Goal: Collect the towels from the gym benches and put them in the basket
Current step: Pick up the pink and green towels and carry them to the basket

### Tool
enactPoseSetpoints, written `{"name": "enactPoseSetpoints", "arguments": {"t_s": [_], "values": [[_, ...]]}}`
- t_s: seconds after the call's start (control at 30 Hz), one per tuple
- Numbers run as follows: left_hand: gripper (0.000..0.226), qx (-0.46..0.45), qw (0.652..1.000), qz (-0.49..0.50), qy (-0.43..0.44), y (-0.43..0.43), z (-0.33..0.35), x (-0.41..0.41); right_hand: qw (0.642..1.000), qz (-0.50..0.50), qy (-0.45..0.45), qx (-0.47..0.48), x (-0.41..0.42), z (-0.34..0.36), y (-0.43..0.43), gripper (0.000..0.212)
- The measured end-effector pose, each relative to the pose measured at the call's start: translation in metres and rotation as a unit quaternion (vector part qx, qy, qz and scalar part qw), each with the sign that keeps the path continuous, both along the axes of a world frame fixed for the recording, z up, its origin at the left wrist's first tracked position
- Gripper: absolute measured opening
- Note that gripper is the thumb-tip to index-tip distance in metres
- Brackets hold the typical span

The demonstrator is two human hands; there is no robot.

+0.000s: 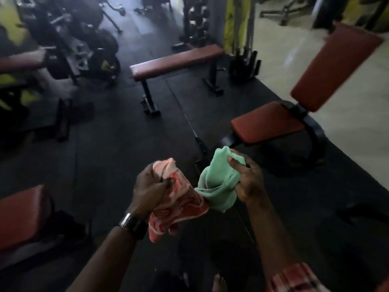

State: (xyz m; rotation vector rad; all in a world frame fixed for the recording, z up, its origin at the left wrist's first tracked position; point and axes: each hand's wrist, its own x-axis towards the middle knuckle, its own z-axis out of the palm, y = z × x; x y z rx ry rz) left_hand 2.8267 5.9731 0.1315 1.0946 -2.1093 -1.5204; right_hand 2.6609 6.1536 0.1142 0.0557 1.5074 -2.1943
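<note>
With our left hand (148, 187) gripping the red patterned towel (179, 204) and our right hand (246, 178) gripping the green towel (216, 182), no basket is visible, so a loose hanging end could slip down.

Two towels, one pink-patterned towel (181, 199) and one green towel (216, 178), both nearer than the flat bench (176, 60). Two hands: left hand (147, 190), right hand (250, 180). Four red-padded benches (one left of the flat bench is blurred). One wristwatch (131, 223).
</note>
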Motion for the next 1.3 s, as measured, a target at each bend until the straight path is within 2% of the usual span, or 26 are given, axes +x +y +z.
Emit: {"name": "enactPoseSetpoints", "arguments": {"t_s": [0.17, 0.3, 0.47, 0.7, 0.9, 1.17, 1.3], "values": [[0.032, -0.028, 0.997, 0.074, 0.000, -0.099, -0.018, -0.025, 0.998, 0.064, -0.009, 0.006, -0.056, -0.013, -0.128, 0.025], [0.039, -0.026, 0.993, 0.114, 0.006, -0.186, -0.028, -0.048, 0.996, 0.092, 0.013, 0.006, -0.092, -0.018, -0.230, 0.033], [0.030, -0.014, 0.991, 0.127, 0.029, -0.306, -0.015, -0.082, 0.994, 0.108, 0.019, 0.016, -0.135, -0.004, -0.363, 0.034], [0.032, -0.033, 0.986, 0.156, 0.050, -0.448, 0.002, -0.134, 0.991, 0.136, -0.001, -0.010, -0.181, 0.008, -0.512, 0.029], [0.028, -0.062, 0.982, 0.171, 0.039, -0.584, -0.008, -0.196, 0.985, 0.168, -0.030, -0.033, -0.251, -0.003, -0.657, 0.015], [0.027, -0.072, 0.971, 0.223, 0.051, -0.782, 0.018, -0.299, 0.970, 0.220, -0.076, -0.066, -0.345, 0.026, -0.894, 0.027], [0.030, -0.064, 0.959, 0.266, 0.080, -0.867, 0.029, -0.349, 0.968, 0.227, -0.087, -0.062, -0.387, 0.033, -1.000, 0.019]]}}
